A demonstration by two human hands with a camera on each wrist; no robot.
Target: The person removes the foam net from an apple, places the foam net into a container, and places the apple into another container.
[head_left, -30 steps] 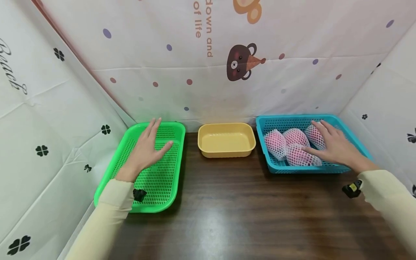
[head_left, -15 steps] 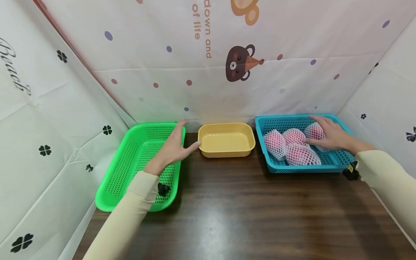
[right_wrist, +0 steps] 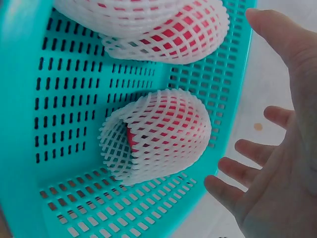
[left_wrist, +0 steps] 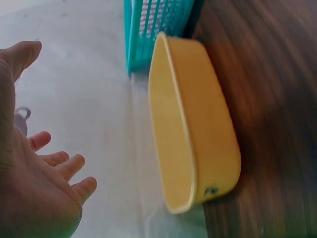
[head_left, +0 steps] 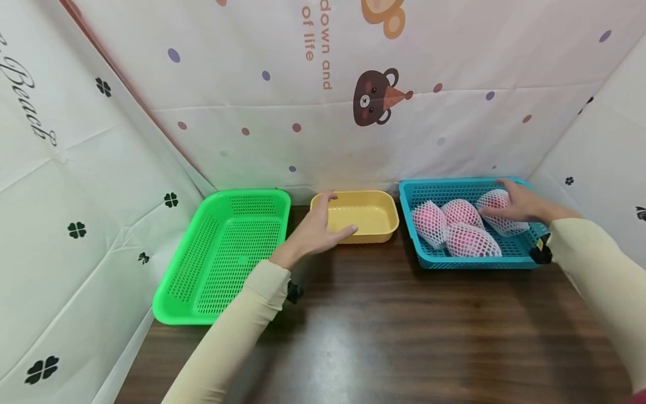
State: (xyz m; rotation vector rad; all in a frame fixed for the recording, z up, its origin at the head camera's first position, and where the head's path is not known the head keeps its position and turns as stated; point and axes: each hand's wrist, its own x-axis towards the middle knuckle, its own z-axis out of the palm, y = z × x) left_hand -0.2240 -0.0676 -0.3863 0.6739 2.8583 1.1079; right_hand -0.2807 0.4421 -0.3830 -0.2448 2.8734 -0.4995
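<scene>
My left hand (head_left: 315, 230) hovers over the left end of a small yellow tray (head_left: 370, 219), thumb and fingers spread and holding nothing. In the left wrist view the tray (left_wrist: 208, 119) stands apart from the fingers. My right hand (head_left: 522, 202) is above the right side of a blue plastic basket (head_left: 456, 262), beside a red fruit in a white foam net (head_left: 497, 205). Seen from the right wrist, that netted fruit (right_wrist: 166, 134) lies on the basket floor with the spread fingers a short way off. Several more netted fruits (head_left: 429, 221) lie in the basket's left half.
A green plastic basket (head_left: 242, 247) with slotted walls stands at the left, partly behind my left sleeve. Brown wooden tabletop (head_left: 363, 314) stretches in front of the containers. Printed white cloth (head_left: 242, 67) hangs behind, with more cloth along both sides.
My left hand has moved right, from above the green basket to above the yellow tray. The right hand has shifted slightly right and closer to the rightmost fruit.
</scene>
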